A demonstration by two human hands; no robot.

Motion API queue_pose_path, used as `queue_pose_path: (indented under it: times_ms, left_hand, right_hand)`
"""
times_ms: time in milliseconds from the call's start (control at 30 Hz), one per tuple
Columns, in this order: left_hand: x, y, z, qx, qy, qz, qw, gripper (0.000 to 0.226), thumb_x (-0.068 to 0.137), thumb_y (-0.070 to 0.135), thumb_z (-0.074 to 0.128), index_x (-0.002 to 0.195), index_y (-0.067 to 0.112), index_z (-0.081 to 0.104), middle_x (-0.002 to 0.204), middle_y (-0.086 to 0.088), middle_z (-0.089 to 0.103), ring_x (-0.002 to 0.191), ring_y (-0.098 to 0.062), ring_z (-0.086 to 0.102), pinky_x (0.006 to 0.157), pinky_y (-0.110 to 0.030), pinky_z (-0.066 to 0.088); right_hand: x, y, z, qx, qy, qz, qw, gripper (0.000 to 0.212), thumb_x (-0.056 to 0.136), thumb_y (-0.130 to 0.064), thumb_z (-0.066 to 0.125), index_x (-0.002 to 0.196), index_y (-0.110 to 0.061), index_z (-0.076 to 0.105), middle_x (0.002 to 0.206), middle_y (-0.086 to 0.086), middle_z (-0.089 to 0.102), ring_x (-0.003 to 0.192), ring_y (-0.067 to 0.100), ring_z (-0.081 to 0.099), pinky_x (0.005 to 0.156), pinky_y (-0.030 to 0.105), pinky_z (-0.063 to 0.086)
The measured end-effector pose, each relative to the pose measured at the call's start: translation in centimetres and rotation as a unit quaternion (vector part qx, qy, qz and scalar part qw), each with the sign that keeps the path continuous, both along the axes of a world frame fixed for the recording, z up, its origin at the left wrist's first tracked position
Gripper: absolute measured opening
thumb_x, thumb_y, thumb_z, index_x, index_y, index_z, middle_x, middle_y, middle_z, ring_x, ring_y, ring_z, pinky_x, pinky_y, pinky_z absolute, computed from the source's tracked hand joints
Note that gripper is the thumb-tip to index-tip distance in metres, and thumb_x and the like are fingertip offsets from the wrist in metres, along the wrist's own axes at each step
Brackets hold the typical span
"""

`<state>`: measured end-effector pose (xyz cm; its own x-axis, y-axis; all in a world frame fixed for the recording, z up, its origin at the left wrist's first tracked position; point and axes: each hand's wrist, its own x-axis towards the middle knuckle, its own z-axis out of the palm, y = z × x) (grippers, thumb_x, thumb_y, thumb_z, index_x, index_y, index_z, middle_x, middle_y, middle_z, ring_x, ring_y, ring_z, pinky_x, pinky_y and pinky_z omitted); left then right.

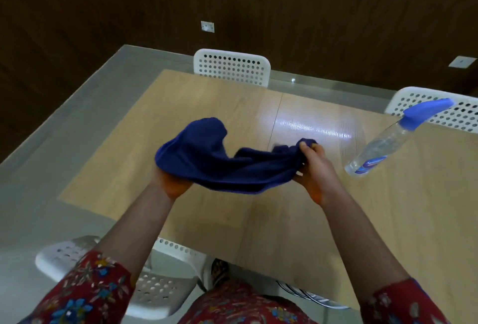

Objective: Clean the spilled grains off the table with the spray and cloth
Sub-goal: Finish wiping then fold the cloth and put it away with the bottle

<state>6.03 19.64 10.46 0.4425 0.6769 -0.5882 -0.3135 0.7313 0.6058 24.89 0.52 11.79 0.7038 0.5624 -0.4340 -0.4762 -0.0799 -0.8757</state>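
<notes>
A dark blue cloth hangs above the wooden table, stretched between both hands. My left hand sits under its left end, mostly covered by the fabric, palm up. My right hand pinches the bunched right end with thumb and fingers. A clear spray bottle with a blue trigger head stands on the table to the right of my right hand, apart from it. I see no grains on the tabletop; a shiny glare patch lies behind the cloth.
White perforated chairs stand at the far edge, the far right and beside my body at the near left. Grey floor lies left of the table. A dark wood wall is behind.
</notes>
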Motion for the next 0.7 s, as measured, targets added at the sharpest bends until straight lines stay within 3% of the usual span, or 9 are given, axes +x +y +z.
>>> queue_pose_path:
  times_ms: [100,167,233,333,433,500,533,567,700]
  left_hand:
    - [-1.1,1.0,0.2,0.069,-0.056,-0.012,0.996,0.013,0.070,0.011,0.072,0.068,0.018,0.060,0.061,0.007,0.059,0.058,-0.011,0.056,0.052,-0.018,0.048]
    - [-1.6,1.2,-0.1,0.029,-0.078,-0.003,0.997,0.014,0.069,0.014,0.061,0.057,0.020,0.062,0.054,0.006,0.058,0.051,-0.010,0.058,0.052,-0.016,0.049]
    - [-1.8,1.7,-1.0,-0.026,-0.011,-0.095,0.995,0.019,0.083,0.030,0.052,0.081,0.015,0.065,0.075,-0.001,0.070,0.075,-0.021,0.066,0.071,-0.029,0.052]
    - [-1.6,2.6,-3.5,-0.032,0.096,-0.306,0.947,0.063,0.092,0.061,0.036,0.124,0.012,0.060,0.123,-0.014,0.065,0.114,-0.034,0.059,0.092,-0.045,0.045]
    - [0.0,1.8,-5.0,0.046,0.242,-0.488,0.837,0.062,0.091,0.065,0.037,0.126,0.019,0.061,0.132,-0.012,0.060,0.107,-0.030,0.062,0.087,-0.041,0.048]
    - [1.3,0.4,-4.8,0.138,0.344,-0.597,0.712,0.063,0.091,0.068,0.037,0.123,0.021,0.063,0.131,-0.008,0.058,0.111,-0.028,0.058,0.092,-0.039,0.045]
    - [1.9,-0.3,-4.4,0.175,0.372,-0.608,0.679,0.065,0.090,0.069,0.036,0.126,0.020,0.060,0.128,-0.004,0.057,0.114,-0.026,0.056,0.094,-0.038,0.044]
    - [2.4,-0.8,-4.3,0.205,0.375,-0.595,0.680,0.065,0.091,0.069,0.034,0.126,0.020,0.058,0.126,-0.002,0.057,0.115,-0.023,0.054,0.095,-0.037,0.042]
    - [3.6,-1.1,-3.8,0.198,0.199,-0.536,0.796,0.058,0.089,0.067,0.033,0.102,0.020,0.064,0.105,0.004,0.067,0.098,-0.012,0.062,0.087,-0.031,0.041]
  right_hand:
    - [0.5,0.8,0.0,0.023,0.012,0.010,1.000,0.020,0.103,-0.018,0.044,0.123,-0.018,0.045,0.114,0.010,0.063,0.096,0.021,0.066,0.070,0.034,0.053]
    - [0.8,1.5,0.0,0.059,0.046,-0.011,0.997,0.027,0.104,-0.015,0.041,0.131,-0.017,0.044,0.119,0.011,0.062,0.100,0.021,0.064,0.072,0.033,0.053]
    - [1.0,1.7,0.3,0.122,0.086,-0.035,0.988,0.029,0.103,-0.021,0.041,0.131,-0.015,0.049,0.121,0.012,0.062,0.102,0.022,0.064,0.077,0.035,0.053]
    - [0.1,1.4,-0.9,0.185,0.210,-0.058,0.958,0.057,0.093,-0.057,0.044,0.127,-0.015,0.061,0.121,0.012,0.066,0.105,0.027,0.065,0.087,0.039,0.051]
    - [-2.9,1.5,-4.1,0.100,0.283,-0.029,0.954,0.074,0.079,-0.067,0.054,0.131,-0.015,0.060,0.126,0.015,0.064,0.118,0.033,0.058,0.105,0.047,0.043]
    - [-3.9,1.8,-5.1,0.039,0.255,0.001,0.966,0.054,0.087,-0.045,0.062,0.127,-0.009,0.059,0.121,0.015,0.067,0.115,0.032,0.060,0.105,0.047,0.044]
    - [-3.9,1.9,-5.3,0.012,0.234,0.019,0.972,0.043,0.089,-0.034,0.062,0.123,-0.007,0.059,0.118,0.016,0.067,0.112,0.032,0.061,0.101,0.046,0.047]
    - [-3.8,1.9,-5.2,-0.003,0.218,0.035,0.975,0.038,0.090,-0.025,0.062,0.123,-0.006,0.058,0.117,0.016,0.067,0.108,0.032,0.062,0.095,0.045,0.050]
    - [-2.2,1.8,-3.9,0.077,0.223,0.074,0.969,0.064,0.075,-0.015,0.066,0.136,0.001,0.050,0.128,0.023,0.060,0.108,0.035,0.060,0.085,0.043,0.053]
